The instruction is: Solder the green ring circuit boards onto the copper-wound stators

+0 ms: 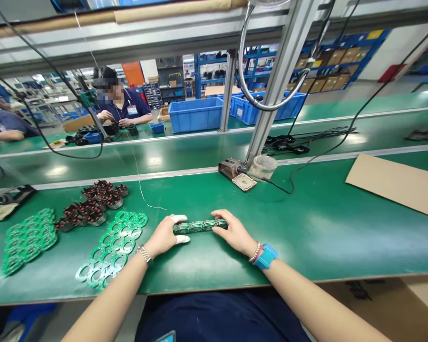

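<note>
A stack of green circuit boards [197,226] spans the gap between my hands, just above or on the green bench; which, I cannot tell. My left hand [167,233], with white covers on thumb and forefinger, grips its left end. Around the right end close the bare fingers of my right hand [234,231]. Left of my left hand lies a sheet of ring-shaped green circuit boards [119,244]. Behind that sheet sit several copper-wound motor stators [92,204]. Farther left is another pile of green circuit boards [30,240].
A soldering iron [248,173] rests in its holder beside a clear plastic tub [264,166], its cord trailing right. A thin solder wire [140,185] hangs down to the bench. Cardboard [395,185] lies at right. Across the bench, a co-worker [123,107] sits near blue bins [196,115].
</note>
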Available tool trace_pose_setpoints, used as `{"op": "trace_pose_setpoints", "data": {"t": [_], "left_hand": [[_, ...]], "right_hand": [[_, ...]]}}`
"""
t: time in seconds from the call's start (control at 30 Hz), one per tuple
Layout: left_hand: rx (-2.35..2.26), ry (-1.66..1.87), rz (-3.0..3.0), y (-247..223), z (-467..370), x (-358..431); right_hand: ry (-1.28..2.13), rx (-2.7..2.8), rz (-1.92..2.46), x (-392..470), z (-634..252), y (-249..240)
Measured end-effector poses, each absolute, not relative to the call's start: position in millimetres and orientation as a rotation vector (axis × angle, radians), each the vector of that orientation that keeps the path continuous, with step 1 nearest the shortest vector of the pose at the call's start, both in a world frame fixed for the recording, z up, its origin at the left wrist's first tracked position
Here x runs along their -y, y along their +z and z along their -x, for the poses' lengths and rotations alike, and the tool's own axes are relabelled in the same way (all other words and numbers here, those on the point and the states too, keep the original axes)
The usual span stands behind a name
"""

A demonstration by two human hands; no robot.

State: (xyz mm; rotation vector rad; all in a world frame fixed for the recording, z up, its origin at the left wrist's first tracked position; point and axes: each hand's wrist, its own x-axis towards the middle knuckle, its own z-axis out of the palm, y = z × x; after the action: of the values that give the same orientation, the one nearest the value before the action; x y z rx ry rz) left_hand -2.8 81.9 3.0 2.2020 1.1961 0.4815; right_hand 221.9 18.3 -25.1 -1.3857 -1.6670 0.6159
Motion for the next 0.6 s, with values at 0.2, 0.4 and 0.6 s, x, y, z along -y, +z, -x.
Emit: {"op": "trace_pose_setpoints", "data": {"t": [0.2, 0.4, 0.6], "left_hand": [[-1.3, 0.352, -2.313, -4.7, -1.4, -78.7], [-1.251, -0.028, -2.687, 24.9, -34.3, -72.9], [-1.298, -0.158, -2.736, 19.0, -69.5, -67.6]], "right_hand": [[0.631, 1.755, 1.378, -22.1, -225.5, -22.9], [0.619, 1.849, 1.363, -24.6, -231.1, -20.0], [0.504, 1.857, 1.428, -27.3, -238.3, -22.8]]}}
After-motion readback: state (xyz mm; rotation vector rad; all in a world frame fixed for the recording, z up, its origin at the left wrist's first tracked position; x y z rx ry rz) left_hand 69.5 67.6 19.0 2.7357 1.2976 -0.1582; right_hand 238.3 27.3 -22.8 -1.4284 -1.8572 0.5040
